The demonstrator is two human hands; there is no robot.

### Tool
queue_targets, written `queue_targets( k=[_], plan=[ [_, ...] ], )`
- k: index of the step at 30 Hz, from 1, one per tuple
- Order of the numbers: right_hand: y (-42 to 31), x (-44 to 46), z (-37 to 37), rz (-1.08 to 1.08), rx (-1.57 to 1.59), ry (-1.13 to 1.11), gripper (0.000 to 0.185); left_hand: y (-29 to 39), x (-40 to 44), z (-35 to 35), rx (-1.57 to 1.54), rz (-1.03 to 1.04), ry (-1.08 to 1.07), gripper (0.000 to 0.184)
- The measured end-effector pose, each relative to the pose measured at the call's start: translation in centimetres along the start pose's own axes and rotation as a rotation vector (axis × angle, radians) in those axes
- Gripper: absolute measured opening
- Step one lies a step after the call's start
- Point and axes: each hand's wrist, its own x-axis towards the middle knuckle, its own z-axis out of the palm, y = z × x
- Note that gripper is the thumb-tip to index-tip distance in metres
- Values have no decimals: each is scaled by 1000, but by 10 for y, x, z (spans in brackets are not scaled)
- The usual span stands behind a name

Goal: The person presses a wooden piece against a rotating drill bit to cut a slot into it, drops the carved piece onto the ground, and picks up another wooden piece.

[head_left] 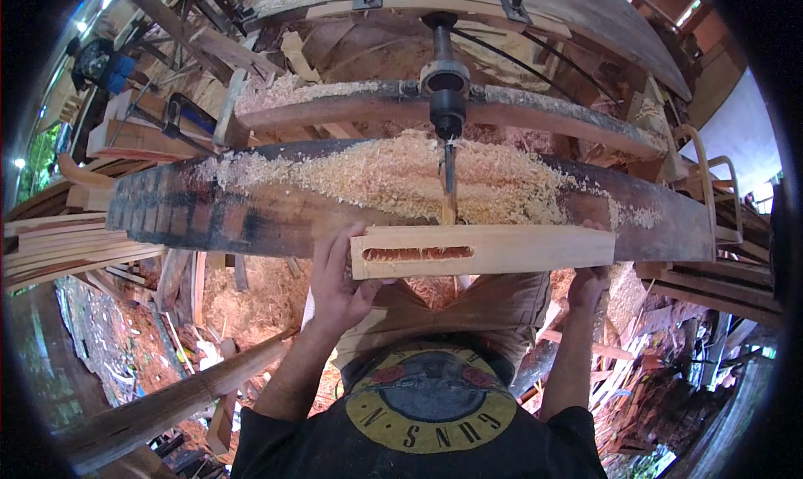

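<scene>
A pale wooden block [535, 251] lies across the front of the machine table, with a long rough-edged slot [418, 253] cut into its left half. My left hand [339, 274] grips the block's left end, thumb underneath and fingers on the end. Around its right end my right hand [590, 282] is closed, its fingers partly hidden by the wood. Behind the block, a drill bit [449, 182] hangs from a dark chuck [447, 111]. The bit's lower end meets the block's back edge; whether it is in the wood cannot be seen.
Wood shavings [502, 182] heap around the bit on the dark wooden table [276, 211]. A curved beam [326, 107] crosses behind it. Stacked boards [75, 245] stand at left, and a long pole [176, 404] lies at lower left. Another person [104, 65] is at the far left.
</scene>
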Motion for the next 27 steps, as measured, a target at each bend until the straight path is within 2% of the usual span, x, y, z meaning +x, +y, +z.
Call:
queue_targets(
  k=[6,20,27],
  plan=[
    [9,-1,-11,-153,-115,-55,68,-4,-6,1,28,39,11,63],
    [-12,3,14,-97,-99,1,70,-4,-8,4,37,53,33,60],
    [-20,3,18,-109,-217,-4,90,1,-5,2,32,41,18,59]
  ],
)
